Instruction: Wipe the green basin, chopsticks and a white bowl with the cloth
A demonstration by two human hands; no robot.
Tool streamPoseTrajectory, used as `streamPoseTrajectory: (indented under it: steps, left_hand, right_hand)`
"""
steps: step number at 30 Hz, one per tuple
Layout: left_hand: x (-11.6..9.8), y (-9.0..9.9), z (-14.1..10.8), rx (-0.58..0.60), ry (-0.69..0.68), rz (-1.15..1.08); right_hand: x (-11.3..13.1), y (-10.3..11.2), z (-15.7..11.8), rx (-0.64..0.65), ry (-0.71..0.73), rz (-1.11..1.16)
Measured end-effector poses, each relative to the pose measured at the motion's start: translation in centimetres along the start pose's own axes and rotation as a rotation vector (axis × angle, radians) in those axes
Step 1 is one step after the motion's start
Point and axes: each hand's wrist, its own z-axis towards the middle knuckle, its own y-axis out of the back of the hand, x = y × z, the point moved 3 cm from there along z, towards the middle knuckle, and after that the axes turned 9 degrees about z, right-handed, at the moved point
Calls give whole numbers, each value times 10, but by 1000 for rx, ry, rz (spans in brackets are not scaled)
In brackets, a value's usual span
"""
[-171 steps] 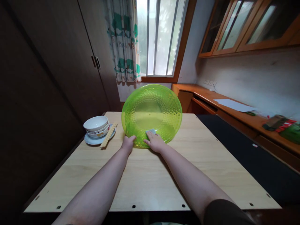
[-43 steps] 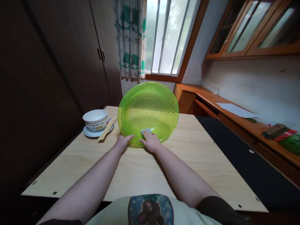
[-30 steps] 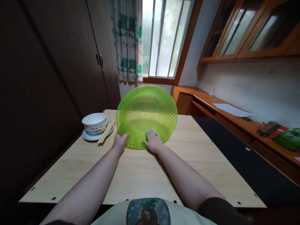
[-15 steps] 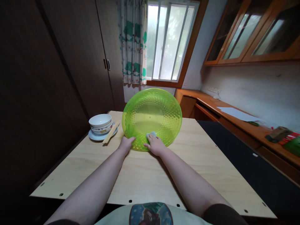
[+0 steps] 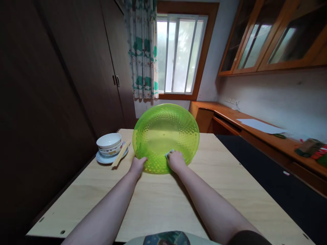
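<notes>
A translucent green plastic basin stands tilted on its edge on the wooden table, its inside turned towards me. My left hand grips the lower left rim, thumb on the inner side. Inside the lower right part, my right hand is closed on a small light-blue cloth pressed against the dimpled wall. Most of the cloth is hidden under the fingers.
At the table's left lies a blue plate with stacked white bowls and wooden chopsticks. A brown desk with white paper runs along the right wall. Dark wardrobe doors flank the left.
My right hand has slid a little to the right across the basin with the cloth, its fingers now more curled. My left hand keeps its grip on the rim. The view has tilted up slightly.
</notes>
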Motion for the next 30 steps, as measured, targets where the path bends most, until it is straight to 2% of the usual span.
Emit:
streamPoseTrajectory:
  steps: [3, 6, 13, 17, 20, 23, 28, 30]
  left_hand:
    - [-1, 0, -1, 19, -7, 1]
    - [-1, 1, -2, 6, -14, 11]
    - [-4, 3, -4, -6, -54, 8]
    - [-6, 4, -5, 1, -57, 42]
    - [-7, 4, -6, 19, -77, 56]
    - [-6, 4, -5, 13, -82, 58]
    - [-2, 5, -2, -19, -69, 82]
    - [-1, 6, 0, -14, -72, 77]
  right_hand:
    - [-4, 0, 2, -3, -20, -5]
    - [-5, -3, 1, 64, -5, -2]
    - [6, -9, -3, 170, 15, 46]
    - [-6, 4, 0, 141, -125, -42]
    - [-13, 13, 0, 91, -159, -90]
    - [-9, 9, -2, 91, -125, -89]
    - [8, -8, -5, 136, 41, -7]
    - [8, -8, -5, 132, 37, 7]
